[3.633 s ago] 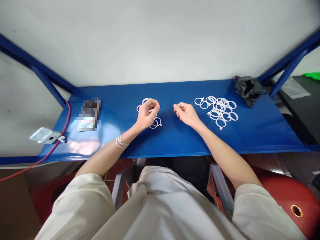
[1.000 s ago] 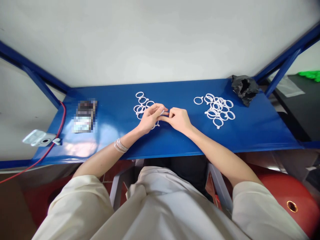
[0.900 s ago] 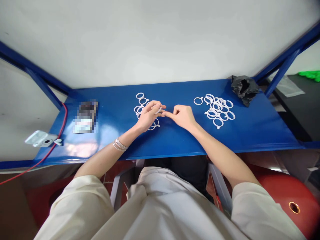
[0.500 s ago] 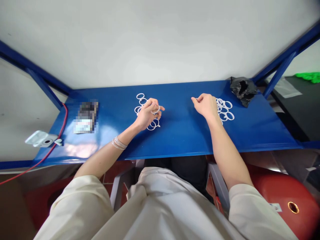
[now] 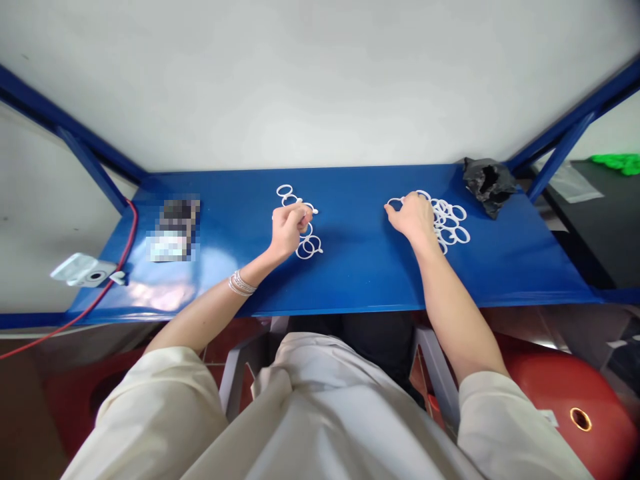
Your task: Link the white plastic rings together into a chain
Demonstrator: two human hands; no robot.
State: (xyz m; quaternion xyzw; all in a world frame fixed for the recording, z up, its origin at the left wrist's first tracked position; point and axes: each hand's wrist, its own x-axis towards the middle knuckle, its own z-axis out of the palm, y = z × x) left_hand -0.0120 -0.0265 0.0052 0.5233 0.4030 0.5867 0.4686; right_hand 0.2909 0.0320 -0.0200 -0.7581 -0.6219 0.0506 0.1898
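Note:
My left hand is curled closed over the left group of thin white plastic rings. One white ring with a small knob shows just past its fingertips; whether the fingers grip it is hidden. Below the hand, overlapping rings lie on the blue table, and others stick out above it. On the right, my right hand has its thumb and fingers closed on the edge of a white ring. Beside and partly beneath that hand lies the right pile of white rings.
A crumpled black plastic bag sits at the back right of the blue table. At left are a pixelated flat item, a white camera-like device and a red cable. A red stool stands at lower right.
My left hand has turned and curled its fingers; the ring that hung on them no longer shows there. A ring now shows at my right hand's fingertips. The view has shifted slightly.

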